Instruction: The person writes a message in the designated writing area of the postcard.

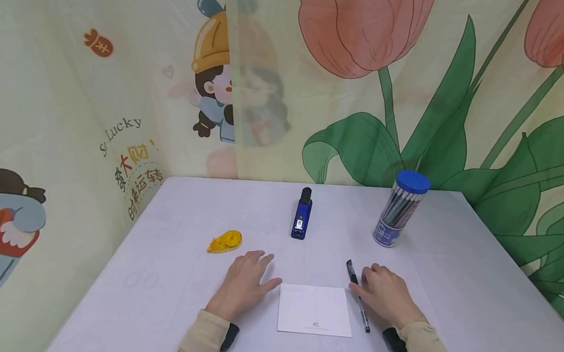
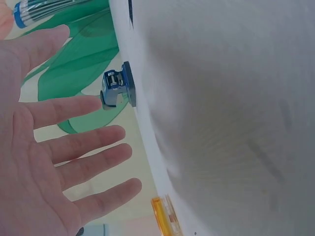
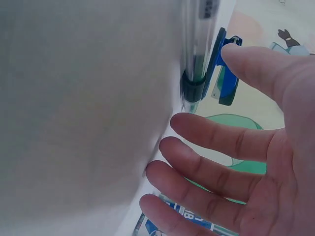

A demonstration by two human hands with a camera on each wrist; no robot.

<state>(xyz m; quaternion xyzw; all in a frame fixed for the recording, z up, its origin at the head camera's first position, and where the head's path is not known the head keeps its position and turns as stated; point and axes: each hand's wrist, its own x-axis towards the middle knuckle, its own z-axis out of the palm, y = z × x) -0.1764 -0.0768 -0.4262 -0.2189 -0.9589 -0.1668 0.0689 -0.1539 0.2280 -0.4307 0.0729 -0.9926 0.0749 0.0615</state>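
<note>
My left hand (image 1: 243, 285) is held over the table with its fingers spread, and its thumb reaches the upper left corner of a white card (image 1: 313, 313). In the left wrist view the palm and straight fingers (image 2: 98, 105) hold nothing. On the card's other side my right hand (image 1: 387, 294) hovers over a black pen (image 1: 359, 302) with a clear barrel. The right wrist view shows its fingers (image 3: 211, 169) loosely bent, with nothing between them and the pen (image 3: 196, 54) lying past the fingertips. Small print marks the card's lower edge.
Beyond the card stands a blue stapler (image 1: 302, 217). To its left lies a yellow correction tape dispenser (image 1: 225, 241). A clear tub of pencils (image 1: 400, 212) with a blue lid stands at the back right. Printed cloth (image 1: 271, 155) hangs behind the white table (image 1: 145, 300).
</note>
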